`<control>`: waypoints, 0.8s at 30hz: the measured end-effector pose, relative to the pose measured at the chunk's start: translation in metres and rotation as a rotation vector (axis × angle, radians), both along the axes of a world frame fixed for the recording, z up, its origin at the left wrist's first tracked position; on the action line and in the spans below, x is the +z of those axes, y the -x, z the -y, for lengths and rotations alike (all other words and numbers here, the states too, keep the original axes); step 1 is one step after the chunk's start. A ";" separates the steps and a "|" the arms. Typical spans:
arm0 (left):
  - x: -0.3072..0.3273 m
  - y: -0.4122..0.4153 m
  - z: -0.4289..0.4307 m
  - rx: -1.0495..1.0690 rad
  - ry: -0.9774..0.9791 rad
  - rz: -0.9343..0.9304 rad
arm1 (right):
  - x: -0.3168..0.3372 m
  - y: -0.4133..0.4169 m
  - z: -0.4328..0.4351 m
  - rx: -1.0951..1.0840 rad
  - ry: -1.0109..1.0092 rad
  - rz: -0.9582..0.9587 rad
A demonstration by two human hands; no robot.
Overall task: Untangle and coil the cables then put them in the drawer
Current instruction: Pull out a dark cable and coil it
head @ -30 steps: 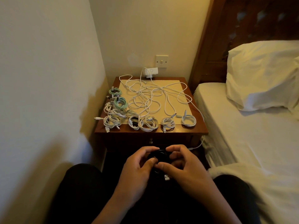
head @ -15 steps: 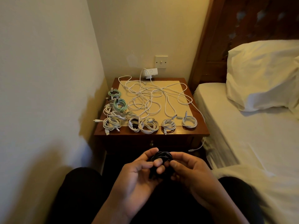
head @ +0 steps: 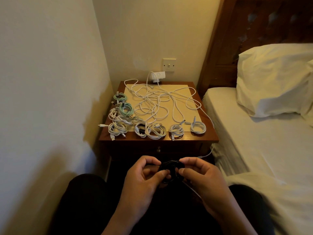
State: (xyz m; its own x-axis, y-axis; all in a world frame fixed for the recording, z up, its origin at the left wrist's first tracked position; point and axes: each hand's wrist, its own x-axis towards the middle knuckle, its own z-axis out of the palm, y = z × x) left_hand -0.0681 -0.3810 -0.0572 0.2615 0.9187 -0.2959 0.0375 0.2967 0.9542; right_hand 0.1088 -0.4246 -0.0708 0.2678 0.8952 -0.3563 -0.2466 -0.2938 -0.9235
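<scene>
head view: both hands low over the lap, right in front of the nightstand [head: 157, 141]. left hand [head: 144, 180] and right hand [head: 201, 180] meet on a small black coil [head: 171, 167] - each pinches it, thumb against curled fingers, left on its left side, right on its right. the coil sits between the two hands with its loops roughly facing the camera. too dark to see where its free end is, or whether it's tucked.

relation that matters: the drawer knob [head: 158, 149] is straight ahead of the coil, just beyond the fingertips, and the drawer looks closed. the left hand's fingertips are a bit nearer the knob than the right's. my read: the right keeps the coil and the left lets go to pull the drawer - otherwise the loops may spring open.

on top: a row of white coils [head: 155, 131] along the front edge, teal coils [head: 125, 108] at the left, and a white tangle [head: 152, 102] behind them. one strand [head: 209, 150] runs off the right edge and hangs beside the bed [head: 245, 150]. i'd say it's roughly mid-task: the tangle is untouched and nothing visibly sits in the drawer.
</scene>
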 end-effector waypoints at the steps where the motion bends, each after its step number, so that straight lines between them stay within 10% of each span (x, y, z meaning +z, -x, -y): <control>1: 0.000 0.002 0.002 -0.042 -0.110 -0.117 | 0.001 0.001 0.001 0.013 -0.004 0.051; 6: -0.003 0.003 -0.003 -0.268 -0.297 -0.394 | 0.002 0.006 0.002 0.078 -0.104 0.474; 10: -0.004 0.007 -0.013 -0.263 0.138 0.053 | 0.001 -0.001 0.000 0.139 -0.128 0.491; 15: -0.010 0.011 -0.023 -0.238 0.410 0.483 | 0.016 -0.015 -0.006 0.179 -0.164 0.008; 24: -0.009 -0.016 -0.036 -0.156 -0.120 -0.140 | 0.004 -0.005 -0.029 0.010 -0.227 0.693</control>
State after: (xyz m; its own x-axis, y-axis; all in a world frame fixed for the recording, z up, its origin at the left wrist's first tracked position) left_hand -0.0518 -0.3448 -0.0661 0.3673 0.9012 -0.2303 0.2083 0.1616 0.9646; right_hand 0.1142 -0.3954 -0.0664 0.3560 0.9304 0.0872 0.4186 -0.0754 -0.9050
